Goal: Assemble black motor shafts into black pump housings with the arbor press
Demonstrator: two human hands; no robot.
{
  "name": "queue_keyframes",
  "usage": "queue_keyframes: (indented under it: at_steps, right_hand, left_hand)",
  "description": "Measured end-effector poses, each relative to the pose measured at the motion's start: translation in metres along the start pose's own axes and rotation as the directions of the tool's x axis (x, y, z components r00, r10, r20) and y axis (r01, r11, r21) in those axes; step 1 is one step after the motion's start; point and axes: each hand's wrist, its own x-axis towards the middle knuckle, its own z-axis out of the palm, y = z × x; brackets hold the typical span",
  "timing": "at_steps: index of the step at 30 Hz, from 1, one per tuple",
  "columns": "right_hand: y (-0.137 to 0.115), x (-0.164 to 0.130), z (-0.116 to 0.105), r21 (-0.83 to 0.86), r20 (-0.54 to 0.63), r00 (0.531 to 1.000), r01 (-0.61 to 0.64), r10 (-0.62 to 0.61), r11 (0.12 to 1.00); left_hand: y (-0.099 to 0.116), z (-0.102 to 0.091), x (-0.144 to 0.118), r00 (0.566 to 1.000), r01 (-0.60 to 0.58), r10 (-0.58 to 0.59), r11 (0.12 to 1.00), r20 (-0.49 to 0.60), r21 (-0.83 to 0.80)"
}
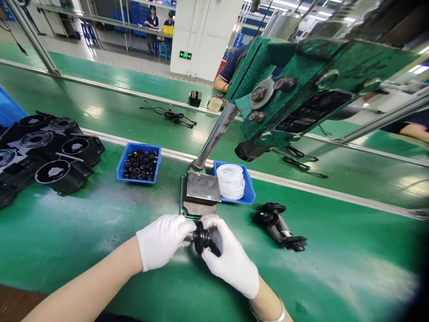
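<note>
Both my hands wear white gloves and meet just in front of the press base. My left hand (163, 240) grips the metal shaft end of a small motor rotor (202, 237). My right hand (230, 260) holds the rotor's other end, with black round parts on the shaft showing between the two hands. The metal plate of the press base (202, 188) lies right behind my fingers. A second black rotor assembly (279, 225) lies on the green mat to the right, apart from my hands.
A green arbor press (301, 85) looms overhead on a steel column (214, 136). A blue tray of black rings (140, 162) and a blue tray of white rings (233, 181) flank it. Black housings (50, 150) crowd the left. Other people sit beyond the conveyor.
</note>
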Motion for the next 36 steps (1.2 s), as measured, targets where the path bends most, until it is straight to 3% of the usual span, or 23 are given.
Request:
queue_keyframes:
  at_steps: [11,16,21,24,28,30,33,36]
  right_hand:
    - [0.002,0.001,0.005,-0.074,-0.045,0.997,0.058,-0.062,0.996]
    - [-0.003,0.004,0.013,-0.267,-0.095,0.979,0.149,-0.180,0.952]
    - [-0.010,-0.004,0.027,-0.369,-0.053,0.964,0.222,-0.259,0.903]
    - [-0.011,-0.007,0.019,-0.381,-0.103,0.944,0.254,-0.314,0.889]
    - [-0.003,0.002,0.002,-0.250,-0.355,0.898,0.175,-0.258,0.952]
    - [0.004,0.008,0.001,-0.143,-0.375,0.910,0.129,-0.174,0.981]
    - [0.013,0.011,0.007,-0.042,-0.309,0.946,0.086,-0.095,0.995]
    - [0.017,0.010,0.011,-0.026,-0.276,0.959,0.065,-0.069,0.998]
  left_hand:
    - [0.007,0.012,-0.001,0.997,0.021,-0.033,0.988,0.076,0.151]
    - [0.016,0.017,0.009,0.979,0.148,-0.184,0.936,0.084,0.319]
    - [0.022,0.022,0.021,0.944,0.283,-0.327,0.862,0.036,0.420]
    - [0.006,0.000,0.009,0.922,0.348,-0.387,0.820,-0.008,0.454]
    - [-0.022,-0.065,-0.016,0.801,0.595,-0.515,0.625,-0.306,0.505]
    - [-0.034,-0.095,-0.017,0.762,0.647,-0.506,0.574,-0.404,0.502]
    - [-0.052,-0.122,0.003,0.790,0.613,-0.450,0.604,-0.417,0.510]
    - [-0.072,-0.128,0.031,0.839,0.544,-0.426,0.660,-0.337,0.519]
